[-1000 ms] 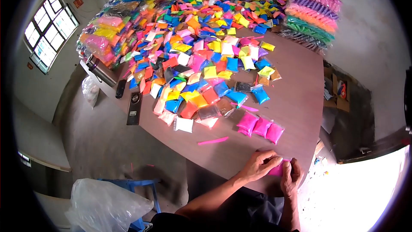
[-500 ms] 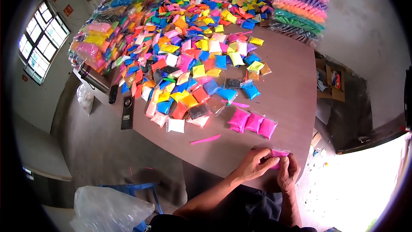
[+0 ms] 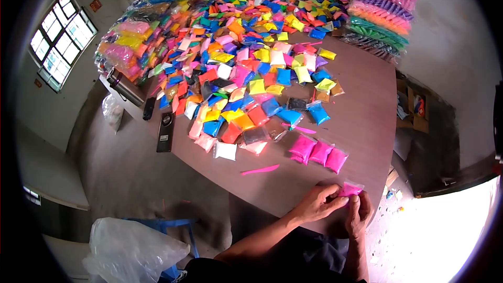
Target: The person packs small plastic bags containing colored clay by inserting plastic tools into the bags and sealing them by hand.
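Observation:
Near the table's front right edge, my left hand and my right hand pinch a small clear packet with bright pink contents between them. Its top edge points away from me. Just beyond lie several pink packets side by side. A pink plastic strip rests on the table to the left, and another pink strip lies behind the pink packets. A white packet sits at the front of the large heap of colourful packets.
On the table, stacked bags of coloured strips stand at the back right. A flask and a dark flat device lie along the left edge. A plastic bag covers a blue stool.
The pink packet has come up between my fingers and more of it shows. Both hands have shifted their hold slightly. The camera view swung and came back.

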`<state>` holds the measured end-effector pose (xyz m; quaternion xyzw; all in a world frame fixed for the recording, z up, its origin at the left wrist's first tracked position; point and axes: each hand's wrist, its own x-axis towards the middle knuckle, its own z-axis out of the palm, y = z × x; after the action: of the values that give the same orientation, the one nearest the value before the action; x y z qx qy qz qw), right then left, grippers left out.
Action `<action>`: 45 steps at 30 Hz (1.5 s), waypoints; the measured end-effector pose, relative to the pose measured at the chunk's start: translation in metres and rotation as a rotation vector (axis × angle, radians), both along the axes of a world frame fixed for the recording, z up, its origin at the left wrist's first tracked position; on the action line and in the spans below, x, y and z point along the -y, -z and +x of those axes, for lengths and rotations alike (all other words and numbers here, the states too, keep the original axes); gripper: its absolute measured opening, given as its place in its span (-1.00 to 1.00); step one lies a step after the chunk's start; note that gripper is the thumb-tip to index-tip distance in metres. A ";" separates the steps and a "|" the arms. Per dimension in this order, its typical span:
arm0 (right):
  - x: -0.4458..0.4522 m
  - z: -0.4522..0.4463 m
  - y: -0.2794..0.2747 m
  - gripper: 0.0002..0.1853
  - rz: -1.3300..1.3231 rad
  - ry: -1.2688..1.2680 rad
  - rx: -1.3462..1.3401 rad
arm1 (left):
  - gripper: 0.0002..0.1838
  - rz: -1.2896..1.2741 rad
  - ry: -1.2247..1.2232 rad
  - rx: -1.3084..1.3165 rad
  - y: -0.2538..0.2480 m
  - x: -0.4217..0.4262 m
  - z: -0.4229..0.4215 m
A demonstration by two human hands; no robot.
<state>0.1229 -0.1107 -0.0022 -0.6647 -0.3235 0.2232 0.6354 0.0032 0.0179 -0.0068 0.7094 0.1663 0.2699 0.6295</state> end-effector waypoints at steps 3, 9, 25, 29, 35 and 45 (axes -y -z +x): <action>-0.001 -0.001 -0.001 -0.70 0.019 0.037 -0.025 | -0.71 -0.030 0.017 -0.015 -0.011 0.000 0.000; -0.008 -0.005 -0.005 -0.72 -0.030 0.015 0.047 | -0.74 -0.023 -0.031 0.029 0.000 0.001 0.000; 0.000 -0.003 0.002 -0.74 0.079 0.076 -0.109 | -0.60 0.305 -0.287 0.062 -0.010 0.018 0.002; 0.001 0.007 0.002 -0.73 0.116 0.010 0.075 | -0.65 0.208 -0.167 0.046 -0.010 0.012 0.009; -0.001 0.001 -0.005 -0.69 0.070 -0.045 -0.238 | -0.79 0.159 -0.169 -0.033 0.008 0.009 0.004; 0.002 0.009 -0.001 -0.75 -0.011 -0.110 0.000 | -0.84 0.100 -0.148 -0.050 0.000 0.007 0.005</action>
<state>0.1319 -0.1126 -0.0008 -0.6494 -0.3583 0.2594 0.6186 0.0083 0.0104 -0.0066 0.7323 0.2201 0.3058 0.5672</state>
